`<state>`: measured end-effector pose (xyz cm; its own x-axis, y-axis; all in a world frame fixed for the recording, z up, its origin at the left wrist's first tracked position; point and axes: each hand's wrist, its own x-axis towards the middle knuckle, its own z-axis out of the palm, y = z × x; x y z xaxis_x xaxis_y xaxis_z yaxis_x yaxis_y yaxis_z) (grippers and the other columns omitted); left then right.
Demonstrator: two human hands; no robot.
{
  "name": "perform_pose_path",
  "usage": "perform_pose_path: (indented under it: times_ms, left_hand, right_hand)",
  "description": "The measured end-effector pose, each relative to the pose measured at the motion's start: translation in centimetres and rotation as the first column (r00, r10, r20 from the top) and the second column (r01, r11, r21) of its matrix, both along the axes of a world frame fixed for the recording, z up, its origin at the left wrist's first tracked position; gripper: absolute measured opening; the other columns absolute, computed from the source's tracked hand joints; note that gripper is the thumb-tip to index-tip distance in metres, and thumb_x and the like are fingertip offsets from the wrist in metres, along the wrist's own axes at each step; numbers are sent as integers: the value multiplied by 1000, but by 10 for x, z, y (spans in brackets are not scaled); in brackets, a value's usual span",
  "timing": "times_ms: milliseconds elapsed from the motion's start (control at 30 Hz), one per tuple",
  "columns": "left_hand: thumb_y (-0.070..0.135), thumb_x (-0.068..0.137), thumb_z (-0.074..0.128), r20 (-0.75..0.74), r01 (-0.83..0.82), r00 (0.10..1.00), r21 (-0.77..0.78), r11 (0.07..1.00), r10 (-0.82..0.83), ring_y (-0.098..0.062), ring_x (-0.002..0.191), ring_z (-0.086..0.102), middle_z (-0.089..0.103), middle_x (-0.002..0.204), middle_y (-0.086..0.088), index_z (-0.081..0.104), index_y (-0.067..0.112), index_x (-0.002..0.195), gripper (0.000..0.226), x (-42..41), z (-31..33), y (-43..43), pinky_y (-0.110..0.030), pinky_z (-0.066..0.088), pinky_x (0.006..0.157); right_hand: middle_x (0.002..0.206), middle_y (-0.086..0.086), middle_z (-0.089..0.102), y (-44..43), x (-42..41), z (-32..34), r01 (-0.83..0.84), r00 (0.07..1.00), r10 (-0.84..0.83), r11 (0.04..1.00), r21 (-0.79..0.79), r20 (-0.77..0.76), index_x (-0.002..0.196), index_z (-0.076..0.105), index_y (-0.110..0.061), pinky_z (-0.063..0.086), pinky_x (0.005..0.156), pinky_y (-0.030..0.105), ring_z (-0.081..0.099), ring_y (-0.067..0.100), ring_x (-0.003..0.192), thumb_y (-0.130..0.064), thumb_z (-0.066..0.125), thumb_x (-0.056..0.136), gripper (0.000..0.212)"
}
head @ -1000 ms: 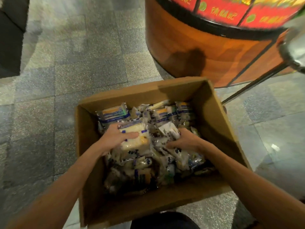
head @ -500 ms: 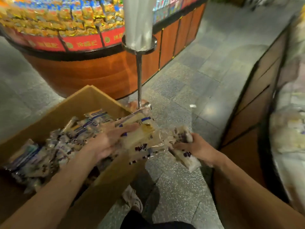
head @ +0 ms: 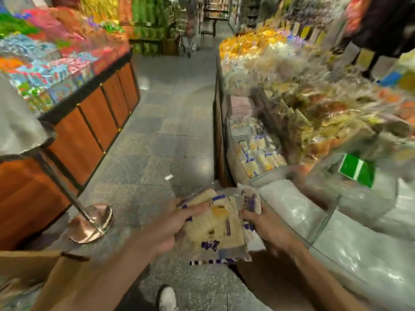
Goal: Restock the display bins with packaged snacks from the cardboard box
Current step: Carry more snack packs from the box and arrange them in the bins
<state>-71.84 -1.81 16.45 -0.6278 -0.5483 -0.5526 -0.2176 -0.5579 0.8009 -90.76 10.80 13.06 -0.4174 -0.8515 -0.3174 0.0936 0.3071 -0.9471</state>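
This is a shop selling packaged snacks and sweets. Left of the left hand (head: 167, 227) stands a wood-panelled counter (head: 89, 133) heaped with bright wrapped sweets (head: 51, 61). Just right of the right hand (head: 269, 230) runs a row of clear bins (head: 323, 221). Those beyond it are piled with bagged snacks (head: 292, 104), and one bin's yellow-and-blue goods match the packs (head: 215, 227) both hands grip. A tiled aisle (head: 175, 122) leads ahead between the displays to stocked shelves (head: 148, 25).
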Motion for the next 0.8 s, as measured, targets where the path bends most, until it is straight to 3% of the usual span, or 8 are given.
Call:
perform_pose_path:
  times_ms: [133,233,333,500,567,633,733,800]
  left_hand:
    - [27,64,83,-15,75,997,21,997,-74,-33,97,73,75,105,-17,65,10,118,59,-52,-3,-25,-54,55,93]
    - [28,58,88,-16,58,998,21,998,-57,-34,94,74,75,105,-16,58,12,123,73,-84,-12,-63,-50,59,82]
    - [28,56,90,-5,59,998,31,998,-59,-34,93,74,73,107,-18,44,8,133,92,-113,-17,-114,-50,59,80]
    - [19,74,79,6,128,992,-28,991,-128,-18,68,74,74,77,-2,45,18,103,45,-159,-28,-198,-33,56,57]
    - [19,76,80,33,188,982,-28,982,-187,-16,69,73,74,78,-1,48,16,104,43,-181,-32,-224,-28,56,54]
    - [26,69,85,37,252,967,2,968,-252,-24,86,73,71,102,-10,44,8,128,74,-203,-37,-240,-39,61,71]
    - [25,64,83,68,299,951,70,952,-303,-31,88,72,76,94,-12,49,9,114,63,-236,-39,-255,-46,59,76]
    - [23,67,80,52,334,937,160,929,-346,-31,90,72,77,86,-10,53,12,105,48,-261,-44,-259,-41,57,73]
  right_hand:
    - [102,19,75,-9,-41,-7,137,983,-139,990,24,117,106,68,-7,50,99,57,71,39,99,-6,64,91,16]
    - [109,22,73,-34,-65,-12,193,955,-196,981,33,223,103,74,-8,45,105,60,68,42,106,-20,78,78,28]
    - [124,23,68,-77,-87,-21,268,900,-249,963,-4,357,124,68,-8,44,108,56,64,41,116,-28,76,85,46]
    - [107,4,77,-146,-110,-15,343,845,-284,938,-54,452,120,66,-12,59,67,22,75,13,92,-34,58,94,35]
    - [106,-2,77,-167,-120,-16,350,872,-305,935,-51,384,118,66,-16,57,86,23,72,9,100,-46,75,79,51]
    - [114,-2,75,-176,-131,-22,379,878,-342,924,-50,335,121,65,-20,52,101,34,69,14,111,-55,88,63,72]
    - [99,2,78,-182,-147,-19,469,838,-417,880,-74,351,112,66,-12,58,68,19,75,13,89,-23,75,76,39]
    - [91,-1,79,-179,-158,-19,530,796,-469,846,-64,383,109,66,-10,54,61,14,75,8,80,-11,69,85,25]
